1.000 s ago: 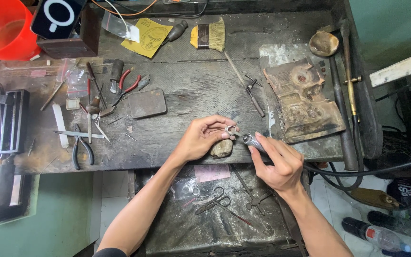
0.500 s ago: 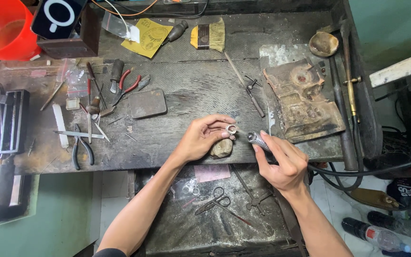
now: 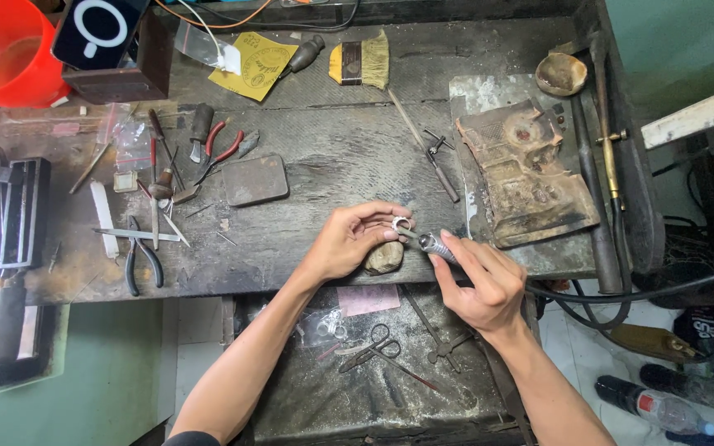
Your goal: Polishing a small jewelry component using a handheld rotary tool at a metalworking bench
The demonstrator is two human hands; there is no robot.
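Head view:
Left hand (image 3: 349,241): fingers curled, pinching a small silver ring (image 3: 402,224) at the workbench's (image 3: 332,157) front edge.
Right hand (image 3: 477,281): closed around a metal rotary handpiece (image 3: 433,244), its tip touching the ring.
Wooden peg (image 3: 383,258): just under the ring.
Pliers (image 3: 140,258): front left.
Brush (image 3: 359,64): back edge.
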